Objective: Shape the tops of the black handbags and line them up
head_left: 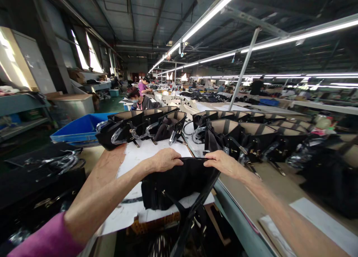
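Note:
A black handbag (167,188) stands at the near edge of the paper-covered table, its strap hanging down toward me. My left hand (167,160) pinches the bag's top rim left of its middle, thumb and fingers closed on the edge. On the same rim, further right, my right hand (219,162) is closed in a like pinch. A stretch of rim shows between the two hands. White paper (123,212) lies under the bag. The inside of the bag and the fingertips behind the rim are hidden.
Several black bags with beige linings (170,124) line the table's far end; more bags (257,137) stand on the right-hand table. A blue bin (81,128) is at the left, behind a dark pile of bags (41,197). A person in purple (143,86) sits further off.

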`<state>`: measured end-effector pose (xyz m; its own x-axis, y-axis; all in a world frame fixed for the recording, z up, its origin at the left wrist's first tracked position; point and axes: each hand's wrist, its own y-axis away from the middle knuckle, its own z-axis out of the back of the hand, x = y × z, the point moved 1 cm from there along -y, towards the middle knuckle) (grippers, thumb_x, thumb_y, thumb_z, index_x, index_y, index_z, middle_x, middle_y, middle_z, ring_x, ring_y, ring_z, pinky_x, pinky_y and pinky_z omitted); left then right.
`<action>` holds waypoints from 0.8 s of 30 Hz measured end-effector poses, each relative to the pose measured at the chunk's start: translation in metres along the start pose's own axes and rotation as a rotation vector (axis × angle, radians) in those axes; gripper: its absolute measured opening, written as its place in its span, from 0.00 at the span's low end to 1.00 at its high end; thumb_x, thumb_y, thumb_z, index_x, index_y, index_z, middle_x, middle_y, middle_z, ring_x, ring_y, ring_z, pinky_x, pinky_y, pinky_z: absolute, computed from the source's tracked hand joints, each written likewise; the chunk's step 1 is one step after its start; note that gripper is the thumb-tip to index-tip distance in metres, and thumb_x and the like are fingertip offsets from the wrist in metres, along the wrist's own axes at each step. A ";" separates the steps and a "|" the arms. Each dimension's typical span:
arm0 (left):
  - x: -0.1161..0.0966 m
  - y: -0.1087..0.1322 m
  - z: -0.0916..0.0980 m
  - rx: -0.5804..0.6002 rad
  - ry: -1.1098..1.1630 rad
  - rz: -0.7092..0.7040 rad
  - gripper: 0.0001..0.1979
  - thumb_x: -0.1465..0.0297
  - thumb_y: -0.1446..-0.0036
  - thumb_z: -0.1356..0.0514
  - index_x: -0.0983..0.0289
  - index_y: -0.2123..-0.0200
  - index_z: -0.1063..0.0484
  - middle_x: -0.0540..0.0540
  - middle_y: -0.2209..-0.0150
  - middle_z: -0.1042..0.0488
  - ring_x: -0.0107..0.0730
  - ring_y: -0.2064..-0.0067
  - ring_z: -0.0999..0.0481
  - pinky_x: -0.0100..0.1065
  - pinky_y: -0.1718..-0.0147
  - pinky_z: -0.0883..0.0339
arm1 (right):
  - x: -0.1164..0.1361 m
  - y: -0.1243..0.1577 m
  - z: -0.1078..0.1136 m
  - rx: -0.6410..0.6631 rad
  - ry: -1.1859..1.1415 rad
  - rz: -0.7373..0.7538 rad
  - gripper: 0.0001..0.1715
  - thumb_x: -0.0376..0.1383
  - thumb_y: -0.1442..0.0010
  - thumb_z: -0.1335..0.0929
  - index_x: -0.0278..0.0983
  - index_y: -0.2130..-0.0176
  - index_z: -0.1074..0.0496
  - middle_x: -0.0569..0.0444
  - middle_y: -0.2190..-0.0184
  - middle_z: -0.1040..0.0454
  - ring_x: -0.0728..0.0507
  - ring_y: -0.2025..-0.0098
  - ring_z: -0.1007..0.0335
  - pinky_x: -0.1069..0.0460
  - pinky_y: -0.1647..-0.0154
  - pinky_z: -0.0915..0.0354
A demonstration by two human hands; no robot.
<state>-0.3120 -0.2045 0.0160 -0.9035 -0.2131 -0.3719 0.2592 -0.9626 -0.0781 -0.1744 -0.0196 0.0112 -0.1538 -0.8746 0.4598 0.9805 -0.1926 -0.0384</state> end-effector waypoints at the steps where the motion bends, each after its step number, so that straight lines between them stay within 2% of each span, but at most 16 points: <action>1: 0.001 -0.001 0.000 0.013 -0.007 0.002 0.14 0.64 0.47 0.48 0.65 0.77 0.29 0.48 0.82 0.34 0.24 0.78 0.39 0.25 0.78 0.49 | 0.001 0.001 0.000 0.001 0.001 0.004 0.12 0.38 0.49 0.37 0.36 0.80 0.33 0.60 0.83 0.39 0.49 0.76 0.43 0.55 0.76 0.52; 4: 0.001 -0.003 0.000 0.028 -0.041 0.011 0.14 0.64 0.47 0.49 0.66 0.74 0.28 0.51 0.78 0.30 0.25 0.76 0.36 0.26 0.77 0.47 | 0.008 0.005 -0.003 -0.077 -0.023 0.041 0.07 0.36 0.49 0.36 0.38 0.69 0.30 0.58 0.73 0.29 0.46 0.67 0.35 0.54 0.68 0.45; 7: -0.002 0.002 0.004 0.019 -0.114 0.088 0.13 0.66 0.48 0.49 0.66 0.73 0.27 0.54 0.75 0.27 0.28 0.74 0.33 0.28 0.75 0.45 | 0.018 0.007 -0.008 -0.190 0.004 0.083 0.15 0.34 0.49 0.35 0.42 0.58 0.35 0.57 0.61 0.29 0.45 0.58 0.35 0.53 0.59 0.44; 10: -0.006 0.012 0.010 0.005 -0.133 0.198 0.13 0.67 0.49 0.48 0.67 0.74 0.26 0.56 0.75 0.26 0.32 0.72 0.31 0.29 0.74 0.44 | 0.028 -0.006 -0.007 -0.186 0.158 0.100 0.14 0.35 0.48 0.35 0.43 0.59 0.38 0.58 0.61 0.29 0.47 0.58 0.34 0.54 0.60 0.44; 14: -0.007 0.028 0.009 -0.041 -0.120 0.356 0.15 0.67 0.49 0.50 0.68 0.73 0.26 0.59 0.75 0.26 0.34 0.73 0.29 0.30 0.76 0.44 | 0.043 -0.045 -0.002 -0.112 0.491 -0.003 0.06 0.36 0.50 0.33 0.39 0.68 0.34 0.55 0.68 0.28 0.44 0.63 0.33 0.53 0.69 0.45; 17: -0.006 0.036 0.003 -0.099 -0.163 0.431 0.16 0.67 0.48 0.51 0.69 0.72 0.27 0.62 0.72 0.26 0.37 0.70 0.28 0.32 0.74 0.42 | 0.061 -0.063 -0.009 -0.154 0.562 -0.081 0.08 0.28 0.54 0.33 0.36 0.69 0.33 0.48 0.68 0.28 0.40 0.63 0.33 0.51 0.69 0.45; 20: -0.003 0.042 -0.003 -0.144 -0.173 0.455 0.16 0.67 0.47 0.53 0.69 0.71 0.27 0.63 0.69 0.25 0.40 0.66 0.27 0.33 0.70 0.41 | 0.081 -0.057 -0.024 -0.288 0.556 -0.094 0.16 0.24 0.53 0.35 0.35 0.62 0.35 0.46 0.65 0.30 0.39 0.60 0.35 0.49 0.65 0.44; 24: 0.000 0.044 -0.008 -0.185 -0.085 0.448 0.14 0.68 0.48 0.52 0.67 0.71 0.28 0.60 0.70 0.25 0.38 0.66 0.27 0.32 0.70 0.41 | 0.098 -0.030 -0.044 -0.569 0.210 0.115 0.15 0.25 0.50 0.37 0.38 0.61 0.39 0.51 0.60 0.34 0.43 0.56 0.39 0.51 0.60 0.42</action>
<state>-0.2980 -0.2459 0.0050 -0.7120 -0.6197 -0.3304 0.6780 -0.7291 -0.0934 -0.2240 -0.1188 0.0183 -0.1286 -0.9616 0.2425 0.7822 -0.2486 -0.5713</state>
